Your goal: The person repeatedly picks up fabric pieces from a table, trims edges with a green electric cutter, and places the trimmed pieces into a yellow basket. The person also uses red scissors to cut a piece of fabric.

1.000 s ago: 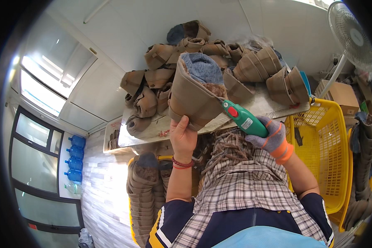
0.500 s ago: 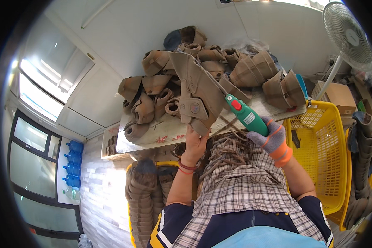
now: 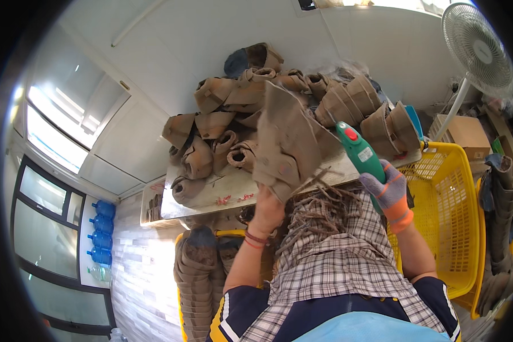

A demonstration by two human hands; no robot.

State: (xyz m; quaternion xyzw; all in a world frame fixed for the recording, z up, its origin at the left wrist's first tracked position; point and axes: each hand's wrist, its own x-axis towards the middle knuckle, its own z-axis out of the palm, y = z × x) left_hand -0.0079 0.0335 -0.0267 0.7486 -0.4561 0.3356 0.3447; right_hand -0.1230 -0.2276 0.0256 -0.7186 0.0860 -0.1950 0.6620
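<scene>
My left hand point(image 3: 269, 211), bare with red cords at the wrist, grips the lower end of a brown suede-like boot upper point(image 3: 282, 139) held up over the table edge. A strap with a round badge, blurred by motion, crosses its lower part. In a grey and orange glove, my right hand point(image 3: 390, 196) is wrapped round a green electric cutter point(image 3: 363, 155) with a red button. The cutter points up and away, apart from the upper. Many thin brown trimmed strips point(image 3: 319, 215) lie heaped on the plaid apron point(image 3: 336, 262) over my lap.
More brown uppers point(image 3: 216, 122) are piled on the table point(image 3: 211, 202). A yellow plastic basket point(image 3: 467, 228) stands at my right, and stacked uppers point(image 3: 196, 279) fill another at my left. A standing fan point(image 3: 481, 51) and a cardboard box point(image 3: 464, 134) are far right.
The cutter has moved right, away from the upper's edge, and points more upward. The upper has turned and shifted slightly right and down in my left hand.
</scene>
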